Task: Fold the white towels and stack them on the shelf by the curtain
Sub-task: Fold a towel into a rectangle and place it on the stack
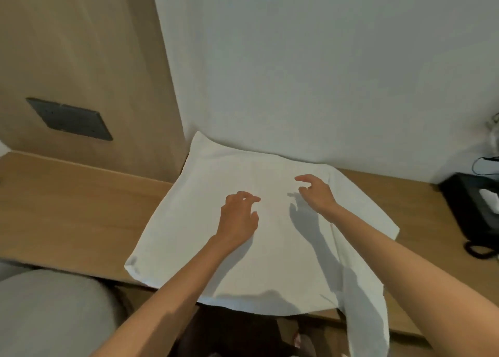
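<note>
A white towel [270,254] lay spread flat on the wooden tabletop [81,208] in the middle of the frame. Its far edge touched the white wall [297,59]. One end hung down over the front edge at the lower right. The left hand [239,217] and the right hand [317,194] were over the middle of the towel, near each other. Each grip was loose, with fingers half curled, and held nothing. A black phone [469,208] sat at the right edge of the frame.
</note>
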